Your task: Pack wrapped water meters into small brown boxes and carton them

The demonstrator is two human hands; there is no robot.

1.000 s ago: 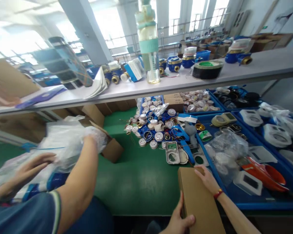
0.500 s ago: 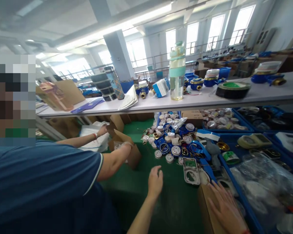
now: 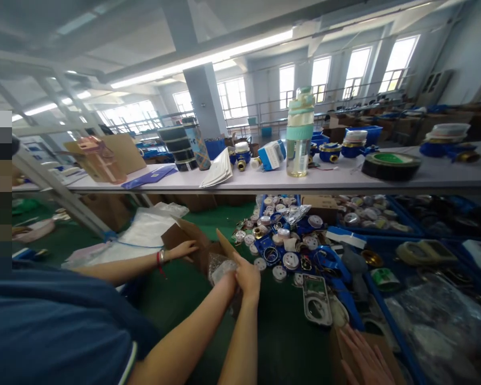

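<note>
My left hand [image 3: 247, 275] reaches to an open cardboard box [image 3: 202, 251], its fingers closed on the box's right edge beside a raised flap. Clear plastic wrap [image 3: 220, 267] sticks out of that box. A co-worker's hand [image 3: 180, 249] touches the left flap, and the co-worker's other hand [image 3: 226, 280] is at the wrap, partly hidden by my left hand. At the lower right, my right hand [image 3: 363, 355] lies with fingers spread on another cardboard box [image 3: 379, 347]. Just beyond it lies a grey meter housing frame [image 3: 316, 299].
Round white meter parts [image 3: 291, 260] and blue pieces are heaped on the green surface [image 3: 280, 331]. Blue bins with parts line the right side. A shelf [image 3: 260, 182] crosses above, bearing a water bottle [image 3: 299, 133] and black tape [image 3: 390, 166]. The co-worker's blue sleeve [image 3: 56, 321] fills the lower left.
My left hand has moved up and left from open space onto the box. The co-worker's box has tilted and come nearer. My right hand stays on its box, lower in view.
</note>
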